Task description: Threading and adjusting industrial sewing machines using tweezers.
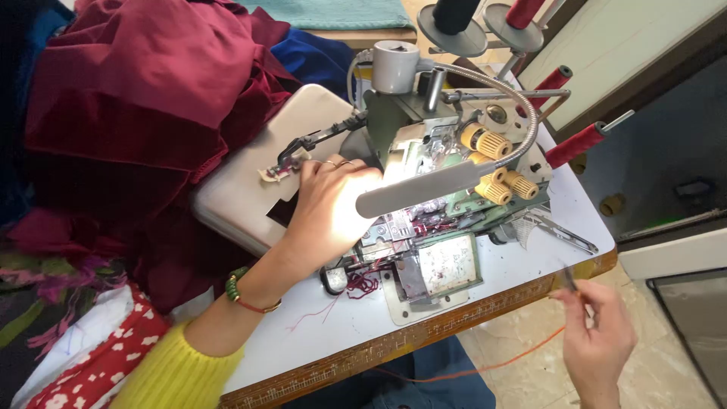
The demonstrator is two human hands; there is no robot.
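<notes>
On the white table (522, 261), your left hand (327, 208) rests on the sewing machine (424, 189) near its needle area, fingers bent and pressed toward the presser foot (286, 163); I cannot tell whether its grip is closed on anything. Your right hand (598, 333) hangs off the table's front edge, its grip pinched shut on a small dark tool (568, 279), with an orange thread (485, 369) trailing from the fingers down and left below the table edge. Dark red fabric (144, 98) is heaped to the left of the machine. Red thread spools (575, 144) stand on the rack behind it, and loose red threads (362, 285) lie just before the machine's base.
</notes>
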